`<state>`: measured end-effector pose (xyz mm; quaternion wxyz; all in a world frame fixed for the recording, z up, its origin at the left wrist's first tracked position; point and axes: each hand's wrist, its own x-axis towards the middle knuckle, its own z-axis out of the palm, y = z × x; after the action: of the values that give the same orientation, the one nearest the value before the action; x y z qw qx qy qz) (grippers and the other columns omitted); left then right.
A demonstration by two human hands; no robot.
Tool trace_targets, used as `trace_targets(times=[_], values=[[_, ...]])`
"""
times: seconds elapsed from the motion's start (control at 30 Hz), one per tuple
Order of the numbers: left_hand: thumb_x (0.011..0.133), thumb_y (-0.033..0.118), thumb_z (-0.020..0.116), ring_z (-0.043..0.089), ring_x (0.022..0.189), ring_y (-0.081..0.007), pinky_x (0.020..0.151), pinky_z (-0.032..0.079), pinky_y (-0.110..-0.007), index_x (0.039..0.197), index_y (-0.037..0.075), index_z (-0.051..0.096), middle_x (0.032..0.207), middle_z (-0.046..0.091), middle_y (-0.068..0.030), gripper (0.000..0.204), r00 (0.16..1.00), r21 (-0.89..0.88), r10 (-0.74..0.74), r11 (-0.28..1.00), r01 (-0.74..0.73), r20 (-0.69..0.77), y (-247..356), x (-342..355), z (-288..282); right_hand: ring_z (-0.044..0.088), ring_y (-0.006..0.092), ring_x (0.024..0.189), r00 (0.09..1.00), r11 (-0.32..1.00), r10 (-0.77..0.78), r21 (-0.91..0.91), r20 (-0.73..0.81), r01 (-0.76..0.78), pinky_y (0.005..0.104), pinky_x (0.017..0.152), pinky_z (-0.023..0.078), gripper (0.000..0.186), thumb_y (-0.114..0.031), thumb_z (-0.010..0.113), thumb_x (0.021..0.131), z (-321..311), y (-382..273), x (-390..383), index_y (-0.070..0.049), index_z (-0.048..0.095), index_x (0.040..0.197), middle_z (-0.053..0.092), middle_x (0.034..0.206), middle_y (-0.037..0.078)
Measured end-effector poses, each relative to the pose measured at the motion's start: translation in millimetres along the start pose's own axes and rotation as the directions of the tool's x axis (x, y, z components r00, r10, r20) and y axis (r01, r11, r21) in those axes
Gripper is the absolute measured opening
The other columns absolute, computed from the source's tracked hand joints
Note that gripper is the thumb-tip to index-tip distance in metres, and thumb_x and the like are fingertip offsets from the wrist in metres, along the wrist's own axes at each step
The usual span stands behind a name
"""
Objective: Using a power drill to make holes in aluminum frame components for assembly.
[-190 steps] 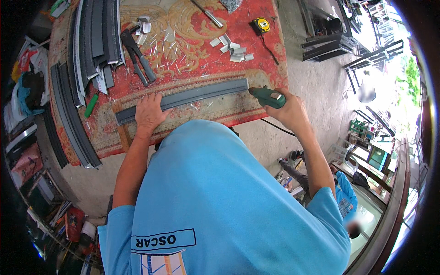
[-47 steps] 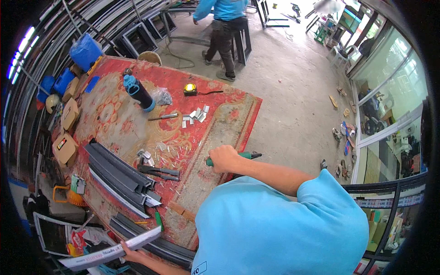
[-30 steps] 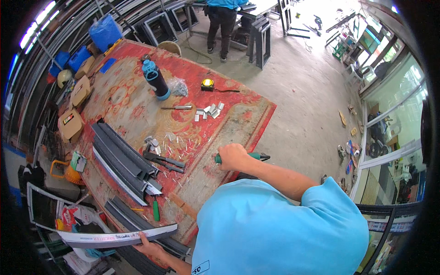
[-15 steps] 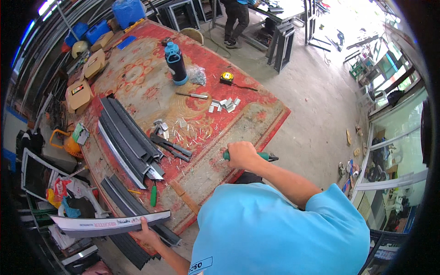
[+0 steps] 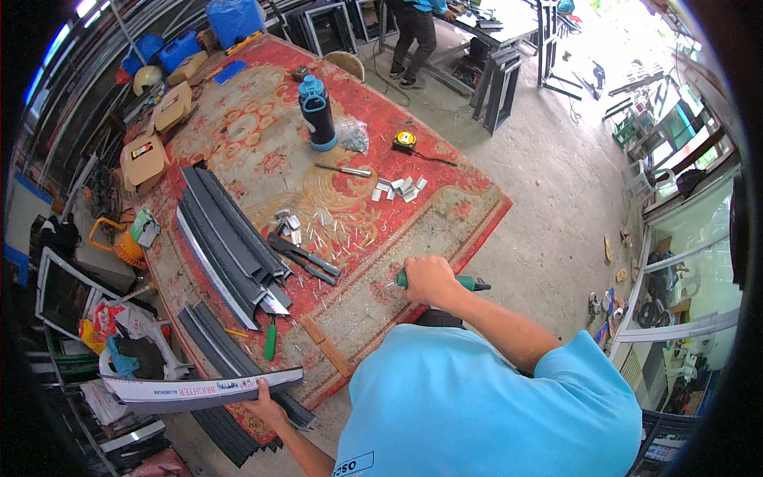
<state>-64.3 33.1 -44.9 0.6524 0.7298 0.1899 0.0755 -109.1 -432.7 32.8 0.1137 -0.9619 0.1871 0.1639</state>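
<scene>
My left hand (image 5: 268, 409) grips a long profile strip (image 5: 199, 389) near its right end, thumb on top. The strip has a white printed film on one face and a dark underside, and is held level over the table's near left edge. My right hand (image 5: 430, 280) is wrapped around a green power tool (image 5: 473, 284) at the table's near edge; its working end is hidden. Close to the left hand lies a stack of dark profiles (image 5: 214, 342). A green-handled screwdriver (image 5: 271, 340) and a wooden strip (image 5: 326, 347) rest between my hands.
On the carpet-covered table (image 5: 445, 211) are a bundle of dark profiles (image 5: 226, 230), pliers (image 5: 304, 259), silver brackets (image 5: 400, 188), metal scraps, a bottle (image 5: 318, 115) and a tape measure (image 5: 404, 141). Another person (image 5: 413, 40) stands at a far bench. Glass panels (image 5: 683, 286) stand at right.
The whole view has shifted slightly, moving the table and things a little right and down in the picture. Both hands keep their holds on the strip and the tool.
</scene>
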Motion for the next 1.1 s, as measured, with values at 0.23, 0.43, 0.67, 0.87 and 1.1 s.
trace_targets(times=[0.23,0.43,0.67,0.87,1.1], values=[[0.09,0.012,0.079,0.047,0.137,-0.0332,0.119,0.034,-0.043,0.16,-0.007,0.026,0.155,0.042,-0.0231,0.089,0.998,0.116,0.05,0.992,-0.045,-0.044,72,-13,21,0.075,0.0401,0.087,0.994,0.997,-0.058,-0.037,0.097,0.062,0.0518,0.078,0.06,0.054,-0.042,0.08,0.074,-2,-5,5,-0.001,0.067,0.107,0.075,0.09,0.021],[0.073,0.025,0.095,0.055,0.129,-0.0277,0.114,0.039,-0.038,0.143,-0.011,0.048,0.139,0.059,-0.0209,0.092,0.971,0.347,0.104,0.921,-0.176,0.216,60,-2,39,0.073,0.0403,0.095,0.991,0.996,0.02,-0.085,0.135,-0.008,0.0515,0.083,0.059,0.049,-0.036,0.077,0.076,-21,-1,-2,-0.001,0.066,0.109,0.075,0.097,0.022],[0.07,0.034,0.091,0.07,0.114,-0.0373,0.097,0.054,-0.045,0.139,0.013,0.055,0.122,0.072,-0.0203,0.081,0.817,0.467,0.062,0.795,-0.388,0.573,51,-44,108,0.071,0.0436,0.099,0.991,0.999,-0.031,0.039,0.128,0.026,0.0529,0.087,0.057,0.06,-0.037,0.082,0.073,-20,21,-16,-0.005,0.064,0.121,0.074,0.101,0.025],[0.071,0.028,0.087,0.069,0.11,-0.0381,0.094,0.054,-0.048,0.135,0.014,0.059,0.118,0.072,-0.0181,0.071,0.694,0.484,0.063,0.671,-0.562,0.718,37,-68,213,0.072,0.0422,0.101,0.997,0.974,-0.025,0.224,0.074,0.007,0.0486,0.088,0.057,0.072,-0.033,0.083,0.072,-11,76,-28,-0.003,0.062,0.134,0.075,0.106,0.025],[0.068,0.018,0.085,0.069,0.106,-0.0385,0.09,0.054,-0.05,0.128,0.012,0.062,0.115,0.072,-0.0155,0.065,0.608,0.478,-0.009,0.627,-0.614,0.794,8,-73,292,0.074,0.0281,0.104,1.0,0.842,0.021,0.539,-0.021,-0.006,0.0389,0.093,0.055,0.074,-0.023,0.085,0.07,-1,145,-54,0.001,0.062,0.136,0.076,0.111,0.021]])
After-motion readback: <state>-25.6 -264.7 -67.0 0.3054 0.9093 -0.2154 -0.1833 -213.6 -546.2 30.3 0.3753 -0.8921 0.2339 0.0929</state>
